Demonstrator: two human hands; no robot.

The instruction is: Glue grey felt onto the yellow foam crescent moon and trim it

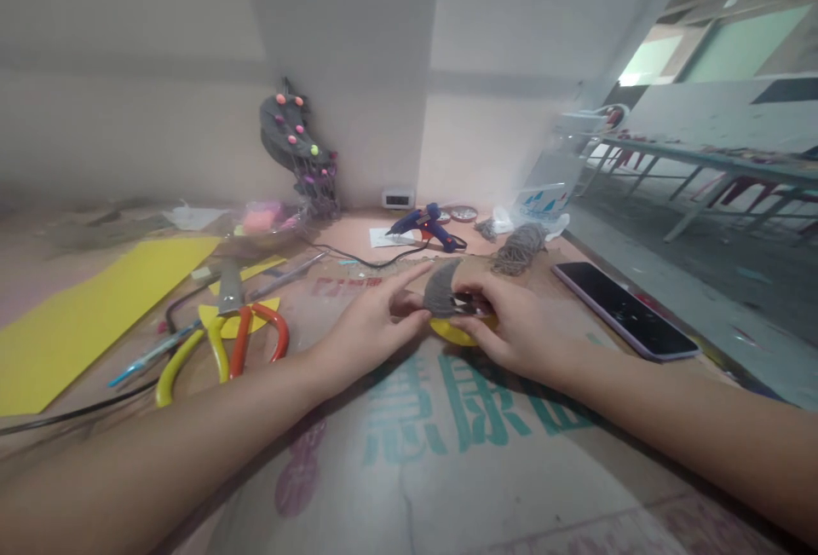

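Between my hands is a yellow card piece [452, 333], partly covered by a grey crescent-shaped section [440, 289] that looks wrapped in yarn. My left hand [371, 312] pinches its left side between thumb and fingers, with the index finger stretched out above. From the right, my right hand [521, 325] grips the same piece, fingers curled over the edge and thumb below. Its fingers hide part of the card. Just beyond lies a bundle of grey yarn [520, 248]. A blue glue gun [429, 225] rests farther back.
To the left lie scissors with red and yellow handles [239, 333], a pen [157, 355] and a yellow sheet [108, 308]. A phone [623, 308] lies near the table's right edge. A grey yarn moon with coloured balls [285, 133] stands against the wall.
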